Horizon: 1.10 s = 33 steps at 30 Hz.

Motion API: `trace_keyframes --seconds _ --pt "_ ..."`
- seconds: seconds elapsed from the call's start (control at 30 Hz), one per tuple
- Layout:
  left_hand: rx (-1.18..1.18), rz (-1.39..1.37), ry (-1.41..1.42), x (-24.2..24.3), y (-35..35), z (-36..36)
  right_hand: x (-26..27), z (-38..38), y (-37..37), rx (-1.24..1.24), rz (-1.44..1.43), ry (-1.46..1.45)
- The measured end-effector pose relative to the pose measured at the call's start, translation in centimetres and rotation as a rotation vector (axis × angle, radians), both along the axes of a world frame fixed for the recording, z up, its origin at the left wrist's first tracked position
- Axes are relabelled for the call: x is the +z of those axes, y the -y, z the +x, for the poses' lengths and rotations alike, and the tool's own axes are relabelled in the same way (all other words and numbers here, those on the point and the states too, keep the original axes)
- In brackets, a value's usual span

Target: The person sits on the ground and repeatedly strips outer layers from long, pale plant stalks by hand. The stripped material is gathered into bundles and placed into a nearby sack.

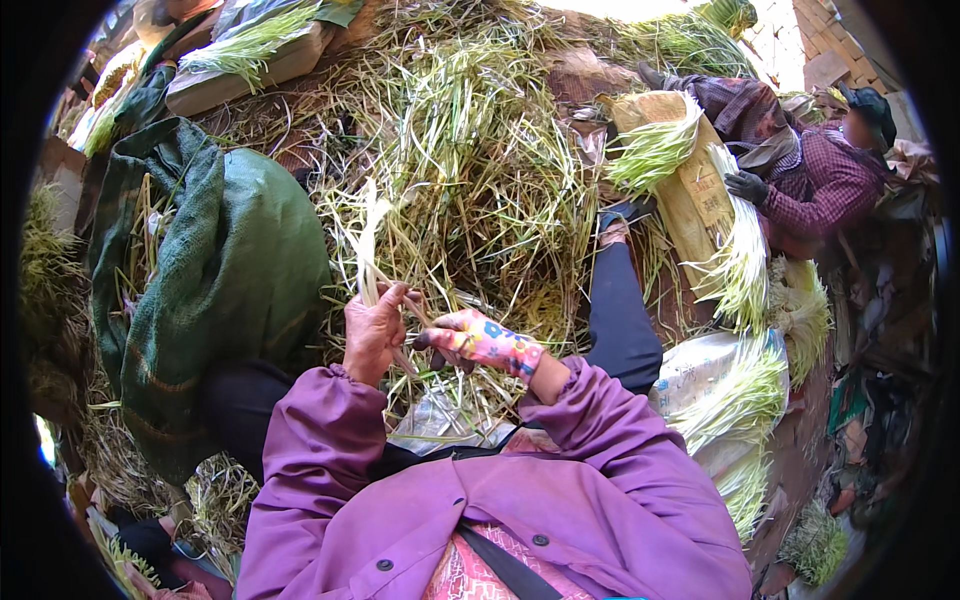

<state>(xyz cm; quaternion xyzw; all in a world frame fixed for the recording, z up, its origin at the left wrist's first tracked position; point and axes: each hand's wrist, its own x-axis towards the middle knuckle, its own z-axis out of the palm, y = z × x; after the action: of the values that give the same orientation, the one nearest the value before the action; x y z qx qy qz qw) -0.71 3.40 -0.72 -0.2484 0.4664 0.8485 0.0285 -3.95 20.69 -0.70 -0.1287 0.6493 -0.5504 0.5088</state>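
Observation:
My bare left hand grips a few long, pale plant stalks, which stick up past the thumb. Close beside it is my right hand, in a floral-print glove with dark fingertips. Its bent fingers pinch a thin strip at the lower part of those stalks; the exact grip is partly hidden. Below both hands, loose trimmings lie over a plastic sheet at my lap. A large heap of green and straw-coloured plant waste spreads out in front of me.
A stuffed green woven sack stands at my left. To the right, bundles of pale stalks rest on a white plastic sack. Further off, a seated person with a gloved hand touches stalks on a brown padded block.

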Motion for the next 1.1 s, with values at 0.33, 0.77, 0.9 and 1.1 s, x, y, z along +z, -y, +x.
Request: trace_keyframes --seconds 0.33,0.77,0.9,1.1 --pt "0.239 -0.075 -0.084 -0.2 3.8 -1.0 -4.1 5.2 -10.0 0.434 0.726 -0.563" --pt "0.075 -0.076 0.129 -2.6 -2.5 7.4 -3.0 2.3 -1.5 0.306 0.066 -0.482" --pt "0.337 -0.232 -0.222 4.8 0.5 2.8 -7.3 -6.6 -3.0 -0.251 0.387 -0.604" --pt "0.287 0.110 -0.100 4.6 0.6 1.7 -10.8 -14.4 0.4 -0.102 0.988 -0.568"
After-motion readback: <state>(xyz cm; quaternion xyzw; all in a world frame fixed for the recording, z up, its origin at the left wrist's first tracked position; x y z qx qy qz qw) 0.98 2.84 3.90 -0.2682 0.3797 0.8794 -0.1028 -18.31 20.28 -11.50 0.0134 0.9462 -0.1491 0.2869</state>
